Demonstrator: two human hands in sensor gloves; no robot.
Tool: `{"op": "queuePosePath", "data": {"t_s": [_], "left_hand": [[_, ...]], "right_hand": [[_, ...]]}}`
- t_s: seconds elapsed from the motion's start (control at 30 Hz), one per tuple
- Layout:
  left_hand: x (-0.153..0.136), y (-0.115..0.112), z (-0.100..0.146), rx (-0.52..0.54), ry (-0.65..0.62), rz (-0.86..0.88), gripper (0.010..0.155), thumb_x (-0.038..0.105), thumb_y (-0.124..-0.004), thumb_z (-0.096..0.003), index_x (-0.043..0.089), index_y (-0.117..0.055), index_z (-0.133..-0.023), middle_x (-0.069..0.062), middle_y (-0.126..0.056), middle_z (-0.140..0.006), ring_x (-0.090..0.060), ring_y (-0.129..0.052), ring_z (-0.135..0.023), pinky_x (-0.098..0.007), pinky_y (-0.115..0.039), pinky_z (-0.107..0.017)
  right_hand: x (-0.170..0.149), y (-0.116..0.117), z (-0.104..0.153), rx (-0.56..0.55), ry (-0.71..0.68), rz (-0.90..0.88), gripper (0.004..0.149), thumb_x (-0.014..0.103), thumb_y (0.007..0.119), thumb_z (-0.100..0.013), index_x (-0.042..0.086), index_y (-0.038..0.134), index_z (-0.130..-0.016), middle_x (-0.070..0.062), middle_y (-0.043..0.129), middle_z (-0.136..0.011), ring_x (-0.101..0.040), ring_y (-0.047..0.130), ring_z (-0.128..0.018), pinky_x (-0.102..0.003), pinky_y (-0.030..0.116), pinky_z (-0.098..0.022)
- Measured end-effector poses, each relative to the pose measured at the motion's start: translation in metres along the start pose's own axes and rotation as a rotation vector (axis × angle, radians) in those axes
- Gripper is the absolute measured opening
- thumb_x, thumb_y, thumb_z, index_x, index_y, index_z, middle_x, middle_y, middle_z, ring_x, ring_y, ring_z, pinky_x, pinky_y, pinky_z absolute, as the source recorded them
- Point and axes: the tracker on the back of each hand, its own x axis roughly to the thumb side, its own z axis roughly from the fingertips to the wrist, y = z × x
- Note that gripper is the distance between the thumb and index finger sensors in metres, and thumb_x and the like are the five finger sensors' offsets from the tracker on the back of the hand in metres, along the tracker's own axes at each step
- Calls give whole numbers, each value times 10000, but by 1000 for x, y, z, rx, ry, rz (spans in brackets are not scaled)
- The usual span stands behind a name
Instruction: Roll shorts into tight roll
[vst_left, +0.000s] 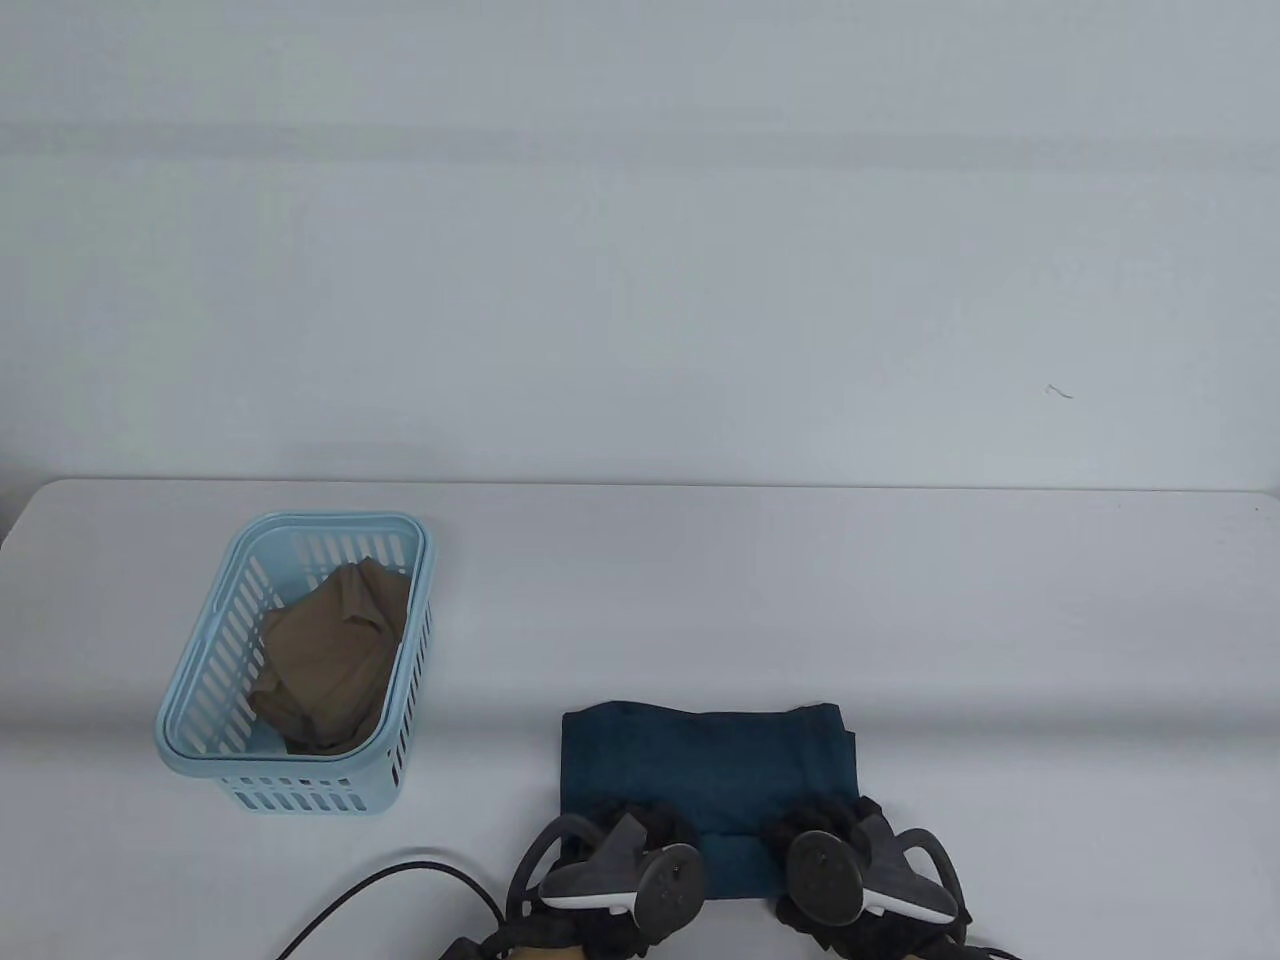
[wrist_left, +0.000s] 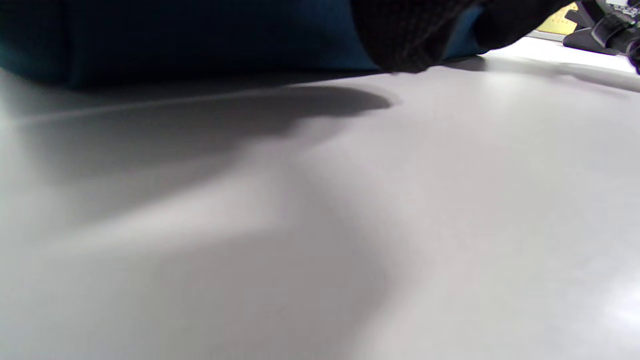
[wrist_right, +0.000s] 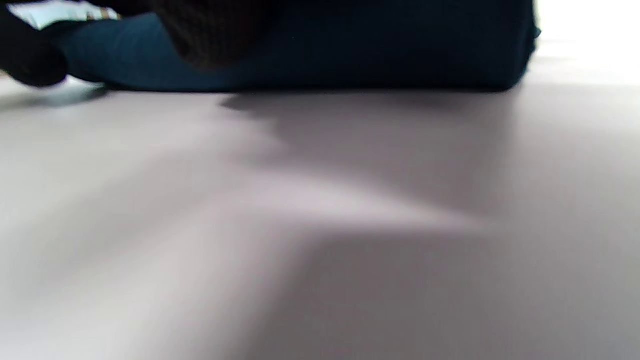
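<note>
Dark teal shorts (vst_left: 710, 755) lie folded flat near the table's front edge. Their near end is turned up into a low fold between my hands. My left hand (vst_left: 645, 822) grips that fold at its left side, fingers curled onto the cloth. My right hand (vst_left: 815, 825) grips it at the right side in the same way. In the left wrist view, black gloved fingers (wrist_left: 415, 35) press down on the shorts (wrist_left: 200, 35) at the tabletop. The right wrist view shows the fingers (wrist_right: 215, 30) on the shorts (wrist_right: 400, 55), whose thick folded edge rests on the table.
A light blue slotted basket (vst_left: 330, 520) stands at the left, holding a crumpled brown garment (vst_left: 330, 650). A black cable (vst_left: 400, 880) runs along the front edge left of my hands. The white table (vst_left: 900, 620) stretches behind and to the right of the shorts.
</note>
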Motion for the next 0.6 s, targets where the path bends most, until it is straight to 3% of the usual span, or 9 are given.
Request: {"op": "queuePosePath", "data": {"t_s": [0.2,0.43,0.6], "left_hand": [[-5,11,1,81,19,-13,652,283,-703,-490,56,-508,-1069,-254,-583,-1077,-453,-662,-961,-750,-391,-666],[-20,22,8,127,43,207,585,282,-678,-483,100,-656,-1039,-199,-846,-1002,-386,-905,-887,-758,-472,-653],[-18,20,7,126,30,230,554,274,-629,-484,126,-699,-1013,-147,-952,-895,-311,-992,-759,-780,-439,-640]], "right_hand": [[-6,-7,0,-22,14,-84,612,376,642,-503,136,519,-1052,-151,527,-1078,-415,467,-991,-722,249,-686],[-18,-8,-1,10,39,-351,566,380,553,-521,104,635,-1008,-176,648,-1016,-431,552,-943,-734,273,-675],[-16,-8,-1,3,51,-301,521,388,508,-522,120,713,-920,-151,751,-894,-399,647,-839,-737,284,-676]]}}
